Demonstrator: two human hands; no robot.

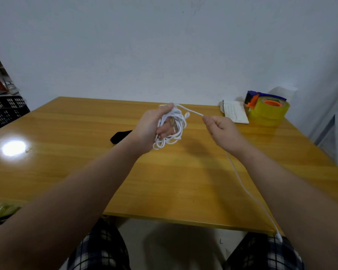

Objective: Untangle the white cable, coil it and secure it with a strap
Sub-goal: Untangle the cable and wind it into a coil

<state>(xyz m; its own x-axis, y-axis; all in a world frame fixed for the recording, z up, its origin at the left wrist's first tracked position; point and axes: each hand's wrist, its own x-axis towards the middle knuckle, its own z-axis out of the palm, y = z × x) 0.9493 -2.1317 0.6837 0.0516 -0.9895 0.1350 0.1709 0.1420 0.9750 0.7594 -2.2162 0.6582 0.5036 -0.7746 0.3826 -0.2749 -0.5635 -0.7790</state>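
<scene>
Nearest you, the plug end (279, 237) of the white cable (242, 185) hangs off the counter (86, 172) by your right knee, its strand running up through the pinching grip of your right hand (221, 131) and slanting left to the tangle (179, 123) your left hand (150, 125) clutches.

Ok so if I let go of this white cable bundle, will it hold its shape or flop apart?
Probably flops apart: the white cable hangs in loose, uneven loops from the left hand. It seems light and limp, since the free end sags from the right hand down past the table edge.
</scene>
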